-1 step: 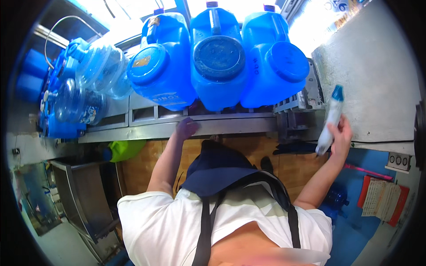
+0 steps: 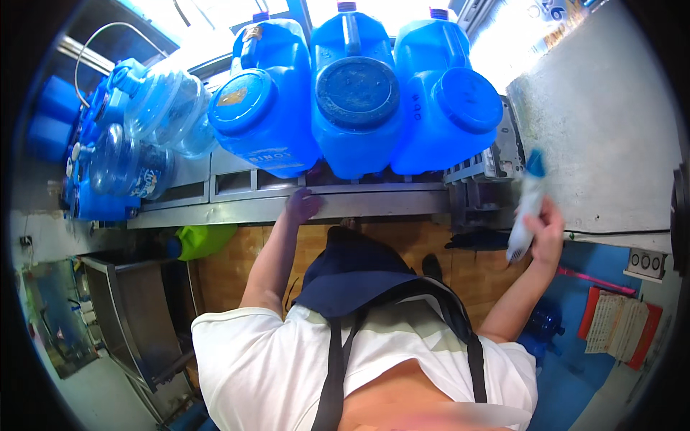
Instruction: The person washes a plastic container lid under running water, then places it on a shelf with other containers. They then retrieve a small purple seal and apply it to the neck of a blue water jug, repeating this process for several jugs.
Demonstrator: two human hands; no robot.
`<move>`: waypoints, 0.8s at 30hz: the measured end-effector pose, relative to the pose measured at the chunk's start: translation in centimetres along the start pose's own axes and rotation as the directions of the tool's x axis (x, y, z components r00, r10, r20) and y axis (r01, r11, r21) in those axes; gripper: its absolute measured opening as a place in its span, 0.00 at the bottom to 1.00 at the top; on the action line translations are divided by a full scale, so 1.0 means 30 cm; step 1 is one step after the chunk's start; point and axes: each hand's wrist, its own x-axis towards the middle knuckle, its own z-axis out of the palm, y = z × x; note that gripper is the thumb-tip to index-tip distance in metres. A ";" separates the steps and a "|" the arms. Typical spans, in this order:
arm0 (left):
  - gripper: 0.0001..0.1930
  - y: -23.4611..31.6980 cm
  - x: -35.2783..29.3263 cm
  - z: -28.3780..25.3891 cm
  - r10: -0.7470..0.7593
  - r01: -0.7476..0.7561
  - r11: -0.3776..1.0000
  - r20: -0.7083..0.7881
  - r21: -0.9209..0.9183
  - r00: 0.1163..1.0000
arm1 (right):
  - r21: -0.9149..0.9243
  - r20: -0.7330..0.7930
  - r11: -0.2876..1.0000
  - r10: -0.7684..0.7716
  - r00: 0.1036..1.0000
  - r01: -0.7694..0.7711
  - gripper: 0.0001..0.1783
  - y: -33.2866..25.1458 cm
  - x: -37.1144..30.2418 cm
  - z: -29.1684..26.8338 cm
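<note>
In my right hand (image 2: 548,233) is a white, tube-shaped hand tool (image 2: 527,208) with a teal end pointing away from me and slots at its near end; its exact kind is unclear. My fingers are closed around its side, to the right of the metal counter. My left hand (image 2: 305,205) lies at the front edge of that counter (image 2: 381,205), with nothing visible in it. Beyond it stand three large blue water jugs: a left jug (image 2: 277,147) with a worn label on its cap, a middle jug (image 2: 353,147) with a dark cap, and a right jug (image 2: 424,136).
Clear round water bottles (image 2: 162,108) lie on their sides at the left. A metal rack (image 2: 129,309) and a green container (image 2: 205,242) stand below them. To the right are a pale wall (image 2: 611,144), a socket plate (image 2: 645,263) and a red-edged paper pad (image 2: 619,325).
My right hand has shifted slightly left and nearer, and the white tool's teal end has dropped with it. My left hand stays at the counter edge.
</note>
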 end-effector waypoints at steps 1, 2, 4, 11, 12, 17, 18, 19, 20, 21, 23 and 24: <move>0.25 -0.001 0.020 0.008 0.044 -0.046 0.995 -0.020 -0.085 0.999 | 0.059 0.218 0.998 -0.001 0.976 -0.013 0.30 0.004 -0.046 0.034; 0.27 0.007 0.042 0.015 0.113 -0.110 0.976 0.009 -0.187 0.994 | 0.047 0.289 0.998 0.025 0.957 -0.040 0.35 0.032 -0.065 0.098; 0.31 0.028 0.090 0.032 0.092 -0.094 0.958 -0.020 -0.271 0.996 | -0.100 0.455 0.985 0.171 0.874 -0.141 0.38 0.113 -0.068 0.234; 0.22 0.058 0.306 0.103 0.183 -0.073 0.875 0.187 -0.479 0.965 | -0.620 0.593 0.749 0.252 0.765 0.234 0.36 0.469 0.052 0.829; 0.20 0.061 0.328 0.108 0.240 -0.086 0.859 0.248 -0.505 0.938 | -0.587 0.608 0.768 0.208 0.766 0.257 0.38 0.482 0.069 0.879; 0.18 0.074 0.353 0.121 0.194 -0.113 0.887 0.139 -0.448 0.971 | -0.623 0.651 0.691 0.198 0.733 0.367 0.48 0.465 0.217 1.017; 0.18 0.078 0.345 0.122 0.202 -0.111 0.890 0.163 -0.442 0.966 | -0.621 0.664 0.670 0.174 0.727 0.407 0.46 0.459 0.240 1.026; 0.19 0.083 0.336 0.124 0.209 -0.110 0.893 0.187 -0.436 0.960 | -0.624 0.672 0.644 0.154 0.725 0.442 0.44 0.454 0.262 1.033; 0.20 0.087 0.323 0.122 0.221 -0.125 0.908 0.205 -0.400 0.953 | -0.646 0.670 0.608 0.161 0.724 0.462 0.42 0.453 0.277 1.041; 0.21 0.090 0.309 0.120 0.232 -0.141 0.922 0.223 -0.362 0.947 | -0.661 0.634 0.618 0.156 0.757 0.426 0.41 0.457 0.287 1.051; 0.21 0.097 0.285 0.118 0.148 -0.096 0.945 0.147 -0.314 0.978 | -0.698 0.554 0.627 0.164 0.816 0.347 0.39 0.472 0.300 1.067; 0.22 0.100 0.275 0.116 0.108 -0.073 0.954 0.107 -0.291 0.988 | -0.725 0.516 0.612 0.178 0.838 0.316 0.37 0.485 0.303 1.079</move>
